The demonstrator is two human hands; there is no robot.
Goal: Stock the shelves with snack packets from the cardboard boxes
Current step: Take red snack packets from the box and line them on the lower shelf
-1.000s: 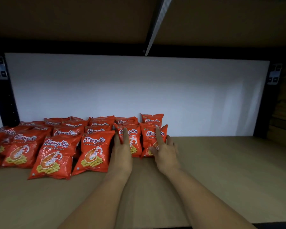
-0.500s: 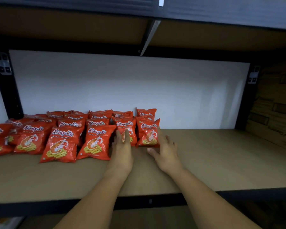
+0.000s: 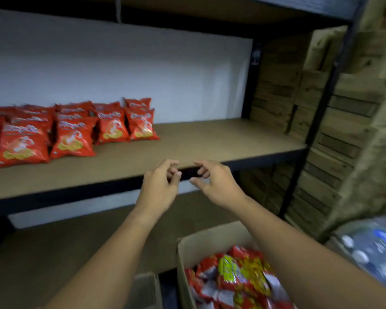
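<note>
Several red snack packets [image 3: 71,130] lie in rows on the left half of the wooden shelf [image 3: 210,141]. My left hand [image 3: 159,186] and my right hand [image 3: 216,184] hang in the air in front of the shelf's front edge, fingers loosely curled, holding nothing. Below them an open cardboard box [image 3: 201,246] holds several red and yellow snack packets [image 3: 234,277]; my right forearm crosses over its right side.
The right half of the shelf is bare board. A lower shelf [image 3: 65,246] runs underneath. Wooden crates [image 3: 321,134] are stacked to the right behind the black upright [image 3: 316,121]. A pack of water bottles [image 3: 374,248] sits at the right edge. A second box edge [image 3: 145,288] shows at the bottom.
Both hands have come back off the packets and out of the shelf, toward me and to the right. The view has dropped and swung right, bringing the cardboard box into sight.
</note>
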